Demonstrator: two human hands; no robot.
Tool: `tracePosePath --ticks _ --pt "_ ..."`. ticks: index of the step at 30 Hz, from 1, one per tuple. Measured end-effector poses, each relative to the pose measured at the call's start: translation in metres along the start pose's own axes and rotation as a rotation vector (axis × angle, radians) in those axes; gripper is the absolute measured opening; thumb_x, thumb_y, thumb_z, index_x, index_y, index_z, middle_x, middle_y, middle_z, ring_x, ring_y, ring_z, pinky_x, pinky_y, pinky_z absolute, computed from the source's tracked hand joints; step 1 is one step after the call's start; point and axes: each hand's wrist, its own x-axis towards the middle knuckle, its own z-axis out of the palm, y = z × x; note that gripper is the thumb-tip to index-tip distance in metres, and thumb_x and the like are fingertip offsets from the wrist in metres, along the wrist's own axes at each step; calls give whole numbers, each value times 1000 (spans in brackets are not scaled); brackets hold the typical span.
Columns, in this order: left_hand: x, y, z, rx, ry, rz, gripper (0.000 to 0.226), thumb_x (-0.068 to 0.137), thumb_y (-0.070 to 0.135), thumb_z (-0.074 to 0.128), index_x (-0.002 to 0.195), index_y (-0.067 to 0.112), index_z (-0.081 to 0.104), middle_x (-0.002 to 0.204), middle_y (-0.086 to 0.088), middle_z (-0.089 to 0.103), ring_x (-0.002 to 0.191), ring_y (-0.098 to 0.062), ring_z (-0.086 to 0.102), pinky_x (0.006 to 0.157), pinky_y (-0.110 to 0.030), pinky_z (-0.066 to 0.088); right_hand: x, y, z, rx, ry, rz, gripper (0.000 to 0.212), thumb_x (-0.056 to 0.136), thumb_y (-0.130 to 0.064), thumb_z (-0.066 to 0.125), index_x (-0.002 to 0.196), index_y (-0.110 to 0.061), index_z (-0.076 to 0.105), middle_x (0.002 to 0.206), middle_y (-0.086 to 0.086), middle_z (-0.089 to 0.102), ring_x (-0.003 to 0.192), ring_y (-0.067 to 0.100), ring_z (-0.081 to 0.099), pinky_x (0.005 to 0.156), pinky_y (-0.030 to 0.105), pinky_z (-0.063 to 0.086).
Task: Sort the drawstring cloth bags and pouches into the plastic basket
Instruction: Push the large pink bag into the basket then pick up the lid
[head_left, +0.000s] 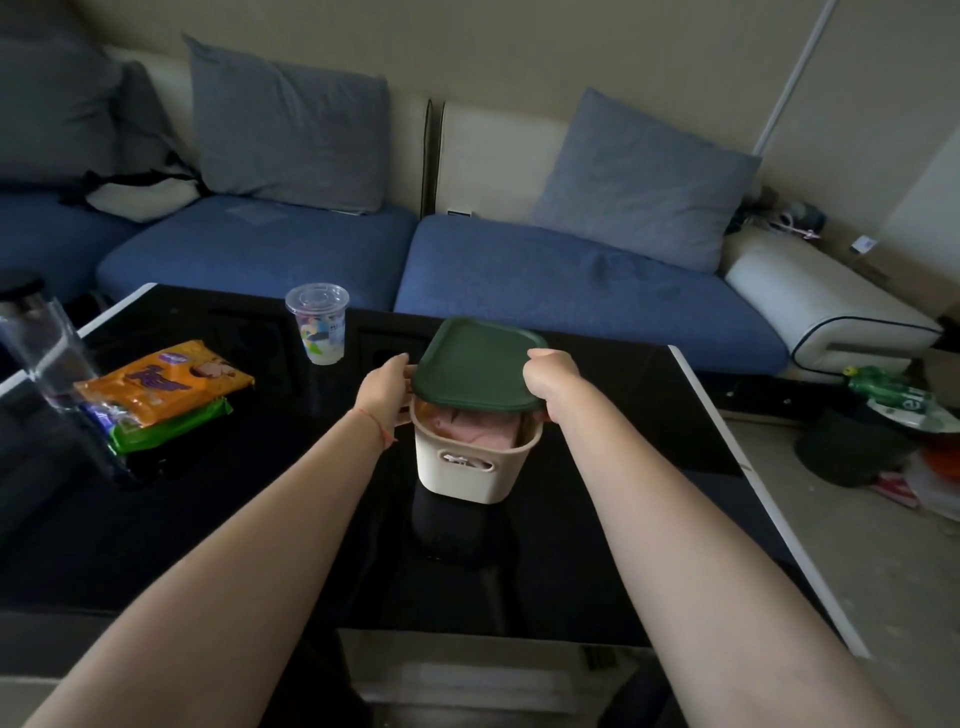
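1. Green plastic lid (478, 364) sits mid-frame, tilted over the basket (475, 462), near edge low, far edge raised.
2. Left hand (384, 387) grips the lid's left edge, fingers curled around the rim; thin red string on that wrist.
3. Right hand (550, 376) grips the lid's right edge, thumb on top, fingers curled under.
4. Basket is cream plastic with a slot handle in its front wall, standing on the black glossy worktop (218, 519) at frame centre; its reflection shows just below it.
5. Pink cloth (475, 428) fills the basket under the lid; cannot tell if it is 1 pouch or several, no drawstring visible.
6. Left of frame on the worktop: orange snack packet (166, 384) lying on a green packet (171, 426), touching.
7. Clear lidded plastic cup (318, 325) with a printed side stands behind, upper left of the basket, apart from it.
8. Clear bottle (47, 348) with dark cap at far left edge.
9. Blue sofa (571, 280) with grey-blue cushions across the top of the frame; clutter on the floor at right.
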Motion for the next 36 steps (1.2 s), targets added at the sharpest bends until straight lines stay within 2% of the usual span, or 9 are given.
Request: tracePosePath --ticks 4,9,12,16,21,27,30,33,36 --pt "4 1 15 234 -17 139 27 97 14 41 97 12 68 97 -9 68 95 -27 64 89 -39 53 3 4 0 -100 -15 -20 57 95 0 36 149 -20 42 153 7 39 135 30 44 106 36 43" --pt "1 -9 19 398 55 205 47 97 9 31 142 12 45 136 -7 54 121 -24 52 96 -27 40 1 4 0 -277 -72 -53 62 95 -5 36 153 -27 32 152 7 38 123 31 53 89 36 51" --pt "2 -11 18 386 62 222 51 100 10 30 150 18 34 144 -6 46 129 -23 46 100 -25 36 -4 1 1 -665 -101 -78 67 95 -11 34 156 -33 18 150 7 38 110 29 62 83 36 53" --pt "-3 -14 22 443 87 266 51 101 10 28 151 20 32 142 -7 49 123 -24 51 96 -26 39 -8 2 4 -1074 4 -192 62 97 -17 39 155 -31 21 144 9 46 123 31 52 83 36 47" --pt "-8 -16 26 442 113 271 53 99 10 29 151 20 32 143 -6 48 121 -20 50 91 -25 38 -3 16 -1 -840 -47 -167 71 95 -6 33 156 -37 14 149 9 42 114 31 57 75 35 51" --pt "-8 -19 26 462 134 293 50 95 13 39 145 17 37 133 -7 54 100 -18 52 85 -31 44 -5 28 -4 -643 -58 -197 66 97 -5 31 156 -32 18 149 12 43 104 28 60 66 30 46" --pt "-14 -14 33 760 188 321 41 95 13 34 136 11 40 124 -11 56 97 -25 53 77 -36 41 -12 33 1 -619 -34 -196 73 94 2 29 157 -31 13 143 15 47 98 29 61 68 34 51" --pt "-19 -12 47 1102 246 369 33 97 18 34 124 0 41 128 -17 51 113 -34 51 82 -43 42 -16 38 6 -607 -2 -188 76 93 4 29 157 -33 10 132 15 54 83 25 55 72 36 52" --pt "-18 -17 53 1384 180 429 70 97 50 33 147 3 21 154 -19 24 138 -34 29 101 -46 37 -18 45 10 -618 36 -181 69 95 -6 26 157 -34 12 135 13 52 102 28 56 78 36 45"
